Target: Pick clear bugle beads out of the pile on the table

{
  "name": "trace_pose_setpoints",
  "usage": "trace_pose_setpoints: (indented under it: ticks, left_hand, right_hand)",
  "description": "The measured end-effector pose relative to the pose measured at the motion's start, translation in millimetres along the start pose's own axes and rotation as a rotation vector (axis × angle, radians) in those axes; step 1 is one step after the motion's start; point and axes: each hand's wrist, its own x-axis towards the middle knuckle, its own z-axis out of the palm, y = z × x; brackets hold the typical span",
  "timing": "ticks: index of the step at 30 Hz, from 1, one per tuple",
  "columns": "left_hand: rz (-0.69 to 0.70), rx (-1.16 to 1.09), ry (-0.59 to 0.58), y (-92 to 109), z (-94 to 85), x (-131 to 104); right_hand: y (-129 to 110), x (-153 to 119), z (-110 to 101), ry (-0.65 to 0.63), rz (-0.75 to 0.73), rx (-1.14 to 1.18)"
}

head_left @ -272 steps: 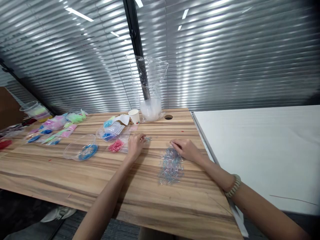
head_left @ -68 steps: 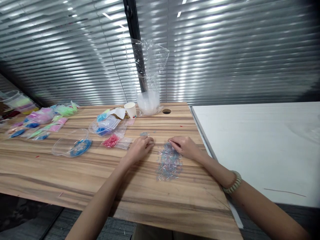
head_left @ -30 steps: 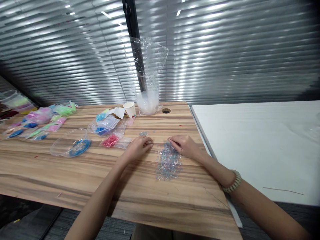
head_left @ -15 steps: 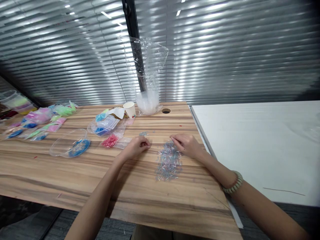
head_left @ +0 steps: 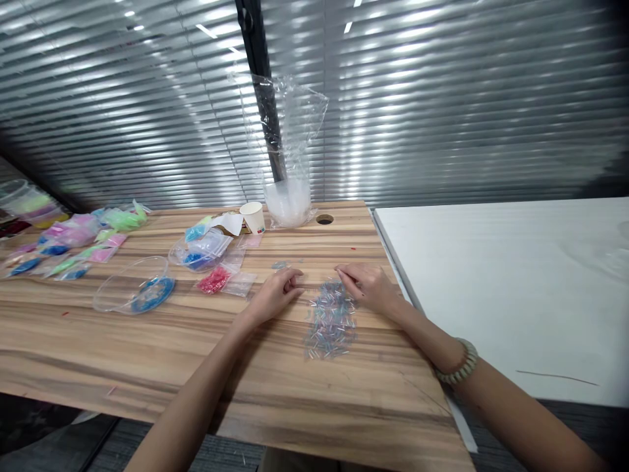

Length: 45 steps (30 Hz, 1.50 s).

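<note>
Blinds (head_left: 442, 98): grey slats filled the far side of the scene, split by a dark post (head_left: 260, 85).

Wooden table (head_left: 147, 347): ran from the left edge to the middle; a round hole (head_left: 324, 219) sat near its far edge.

White table (head_left: 501, 282): butted against the wooden one on the right.

Clear bag (head_left: 287, 151): stood upright at the far edge, just left of the hole, with a white mass in its bottom.

Bowl (head_left: 130, 294): clear and shallow, left of centre, with a blue coil inside.

Packets (head_left: 73, 246): small bags of pink, green and blue contents lay spread at the far left; one with blue contents (head_left: 199, 252) and one with red contents (head_left: 213, 280) lay nearer the middle.

Bead pile (head_left: 330, 318): pale blue and pink tube beads were scattered on the wooden table, near its right edge, between the two hands and on the near side of them.

Paper cup (head_left: 253, 217): white, upright, just left of the clear bag.

Left hand (head_left: 275, 295): rested on the table just left of the pile, fingers curled together; whether they pinched anything could not be told.

Right hand (head_left: 368, 285): rested at the far right edge of the pile, fingertips drawn together and touching the beads; a held bead could not be made out. A beaded bracelet (head_left: 459, 364) circled that wrist.
</note>
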Motion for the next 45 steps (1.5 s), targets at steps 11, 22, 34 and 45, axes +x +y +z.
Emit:
trace_pose_setpoints:
  ticks: [11, 22, 34, 45]
  left_hand:
    - [0.025, -0.016, -0.072, 7.4, -3.7, -0.2]
    - [0.08, -0.211, -0.286, 27.2, -6.0, -5.4]
    - [0.16, -0.201, -0.461, 32.2, -6.3, -8.9]
    - [0.118, -0.243, -0.434, 31.5, -8.9, -8.8]
  right_hand:
    - [2.7, -0.9, -0.4, 0.024, -0.011, -0.038]
    - [3.5, -1.5, 4.8, 0.051, -0.037, -0.003]
    - [6.5, -2.9, 6.6, 0.018, -0.019, -0.012]
    - [4.9, -3.0, 8.6, -0.06, -0.009, 0.031]
